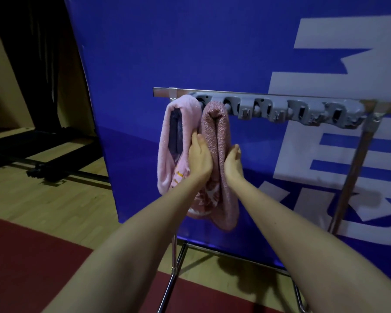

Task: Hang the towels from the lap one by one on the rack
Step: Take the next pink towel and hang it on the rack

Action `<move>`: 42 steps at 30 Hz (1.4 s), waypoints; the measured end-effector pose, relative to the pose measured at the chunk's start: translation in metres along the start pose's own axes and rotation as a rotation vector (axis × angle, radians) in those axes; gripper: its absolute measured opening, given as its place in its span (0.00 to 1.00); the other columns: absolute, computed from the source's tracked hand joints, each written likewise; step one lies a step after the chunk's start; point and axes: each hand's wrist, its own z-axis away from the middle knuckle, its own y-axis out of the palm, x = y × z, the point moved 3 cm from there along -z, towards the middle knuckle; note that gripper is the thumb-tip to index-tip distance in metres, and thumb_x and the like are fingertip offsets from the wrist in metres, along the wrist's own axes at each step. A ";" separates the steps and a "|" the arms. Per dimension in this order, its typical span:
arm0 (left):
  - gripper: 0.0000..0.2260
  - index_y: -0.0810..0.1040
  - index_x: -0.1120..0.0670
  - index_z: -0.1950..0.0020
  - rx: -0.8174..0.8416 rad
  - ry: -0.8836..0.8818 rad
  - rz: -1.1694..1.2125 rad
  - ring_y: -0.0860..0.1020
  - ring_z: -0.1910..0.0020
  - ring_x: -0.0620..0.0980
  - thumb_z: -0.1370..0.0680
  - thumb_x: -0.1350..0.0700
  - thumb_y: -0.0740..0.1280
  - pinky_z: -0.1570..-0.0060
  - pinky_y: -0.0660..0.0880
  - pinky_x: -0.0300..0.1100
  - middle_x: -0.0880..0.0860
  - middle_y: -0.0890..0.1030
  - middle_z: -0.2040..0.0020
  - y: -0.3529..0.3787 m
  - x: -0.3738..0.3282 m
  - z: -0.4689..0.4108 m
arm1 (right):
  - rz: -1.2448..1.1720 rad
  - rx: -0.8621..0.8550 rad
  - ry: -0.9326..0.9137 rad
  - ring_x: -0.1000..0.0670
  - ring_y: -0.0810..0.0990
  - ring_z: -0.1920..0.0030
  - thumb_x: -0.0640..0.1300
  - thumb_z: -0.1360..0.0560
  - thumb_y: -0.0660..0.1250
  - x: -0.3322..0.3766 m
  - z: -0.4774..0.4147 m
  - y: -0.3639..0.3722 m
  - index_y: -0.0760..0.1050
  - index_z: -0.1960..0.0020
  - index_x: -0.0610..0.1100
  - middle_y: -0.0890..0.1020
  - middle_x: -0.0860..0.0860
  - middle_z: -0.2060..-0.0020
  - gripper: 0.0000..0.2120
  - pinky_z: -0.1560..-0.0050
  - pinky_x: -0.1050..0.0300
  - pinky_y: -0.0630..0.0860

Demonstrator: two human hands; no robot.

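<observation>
A big blue banner (190, 53) with white lettering fills the wall behind everything, standing on a wooden floor (43, 199) with a dark red mat (32, 256) at the near edge. In front of it stands the chrome rack (352, 168), its top bar carrying a grey row of holder clips (280, 109); most of the clips to the right are bare. Two towels hang side by side at the rack's left end. The pale pink towel (167, 150) is the outer one, draped in a loop with a dark inner patch showing. Just beside it, touching, hangs the mottled rose towel (215, 136), folded over and reaching lower than its neighbour. Both bare arms reach forward to it. The left hand (200, 159) lies flat against the rose towel's left face, fingers straight, wedged between the two towels. The right hand (233, 161) presses the opposite side, fingers loosely curled. Neither grip closes round the cloth; the towel is simply sandwiched between the palms.
</observation>
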 end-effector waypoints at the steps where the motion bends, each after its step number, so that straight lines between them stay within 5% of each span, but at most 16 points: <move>1: 0.21 0.58 0.54 0.25 -0.024 0.053 0.018 0.60 0.26 0.48 0.17 0.51 0.46 0.26 0.53 0.39 0.51 0.63 0.25 -0.002 -0.002 0.004 | 0.032 0.005 -0.007 0.40 0.61 0.27 0.59 0.20 0.39 0.004 0.010 -0.003 0.53 0.24 0.50 0.62 0.44 0.26 0.27 0.28 0.46 0.57; 10: 0.22 0.49 0.51 0.23 0.046 0.016 -0.230 0.51 0.23 0.48 0.17 0.50 0.45 0.25 0.48 0.48 0.51 0.52 0.22 -0.004 0.059 0.086 | 0.159 0.043 0.035 0.39 0.66 0.30 0.57 0.19 0.41 -0.081 0.075 -0.032 0.59 0.27 0.47 0.69 0.43 0.30 0.26 0.30 0.45 0.60; 18: 0.22 0.54 0.53 0.24 0.097 -0.103 -0.360 0.57 0.25 0.52 0.18 0.50 0.50 0.27 0.54 0.50 0.54 0.58 0.23 -0.011 0.165 0.173 | 0.299 0.123 0.301 0.38 0.71 0.35 0.55 0.19 0.44 -0.228 0.110 -0.043 0.67 0.34 0.36 0.73 0.37 0.35 0.28 0.35 0.48 0.64; 20: 0.22 0.59 0.56 0.26 0.176 -0.147 -0.412 0.62 0.27 0.55 0.18 0.50 0.51 0.30 0.58 0.50 0.56 0.64 0.26 -0.013 0.201 0.187 | 0.323 0.213 0.309 0.38 0.75 0.39 0.56 0.19 0.46 -0.265 0.116 -0.038 0.72 0.38 0.35 0.78 0.37 0.41 0.28 0.37 0.49 0.68; 22: 0.21 0.67 0.59 0.30 0.253 -0.309 -0.388 0.68 0.32 0.58 0.18 0.49 0.51 0.34 0.63 0.48 0.59 0.72 0.32 -0.009 0.235 0.201 | 0.338 0.291 0.281 0.40 0.79 0.55 0.54 0.19 0.51 -0.301 0.123 -0.034 0.76 0.53 0.39 0.82 0.39 0.57 0.23 0.46 0.51 0.72; 24: 0.21 0.74 0.61 0.36 0.326 -0.487 -0.275 0.73 0.36 0.58 0.17 0.49 0.50 0.36 0.65 0.47 0.61 0.76 0.38 -0.003 0.262 0.215 | 0.352 0.303 0.281 0.44 0.74 0.69 0.52 0.20 0.55 -0.333 0.133 -0.033 0.70 0.66 0.44 0.75 0.46 0.72 0.20 0.58 0.52 0.71; 29: 0.16 0.79 0.63 0.56 0.541 -0.683 -0.383 0.78 0.49 0.64 0.19 0.55 0.57 0.46 0.73 0.51 0.68 0.80 0.51 0.010 0.344 0.247 | 0.527 0.348 0.327 0.44 0.70 0.63 0.50 0.21 0.59 -0.399 0.137 -0.029 0.61 0.74 0.43 0.66 0.48 0.76 0.25 0.65 0.55 0.56; 36: 0.12 0.79 0.63 0.45 1.164 -0.593 -0.891 0.76 0.42 0.58 0.24 0.61 0.61 0.46 0.71 0.43 0.61 0.79 0.42 0.013 0.447 0.304 | 0.614 0.429 0.408 0.41 0.71 0.61 0.49 0.20 0.58 -0.482 0.131 -0.025 0.64 0.73 0.40 0.75 0.31 0.63 0.24 0.62 0.57 0.58; 40: 0.12 0.79 0.58 0.44 1.242 -0.586 -0.911 0.76 0.42 0.57 0.24 0.58 0.62 0.44 0.71 0.43 0.58 0.79 0.42 0.023 0.487 0.337 | 0.630 0.547 0.416 0.48 0.67 0.59 0.47 0.20 0.58 -0.510 0.137 -0.019 0.58 0.73 0.48 0.67 0.45 0.75 0.24 0.62 0.60 0.55; 42: 0.13 0.77 0.55 0.40 1.309 -0.593 -0.926 0.74 0.38 0.54 0.24 0.56 0.63 0.40 0.70 0.44 0.55 0.77 0.38 0.028 0.511 0.359 | 0.695 0.620 0.499 0.43 0.76 0.54 0.50 0.20 0.58 -0.539 0.144 -0.022 0.65 0.70 0.44 0.77 0.36 0.64 0.21 0.58 0.57 0.63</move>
